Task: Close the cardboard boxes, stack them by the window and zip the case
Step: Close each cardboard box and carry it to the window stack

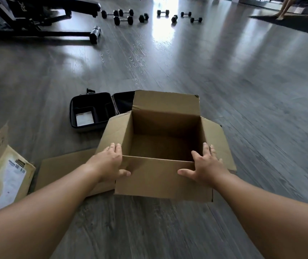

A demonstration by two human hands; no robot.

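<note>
The floor (224, 71) carries the open cardboard box (164, 176), flaps splayed, between both sets of fingers; the unzipped case (91, 109) lies beyond the left fingers. Left hand (108, 161) and right hand (207, 165) press the near corners, fingers nearly straight, clasping nothing. Closing looks barely begun: next, fold the side flaps inward

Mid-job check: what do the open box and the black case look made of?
Open box: brown corrugated cardboard by the look, matt, with creased flaps and raw cut edges. Black case: probably a moulded semi-rigid shell, matt black; rounded corners and formed compartments suggest it, exact material unclear.
</note>
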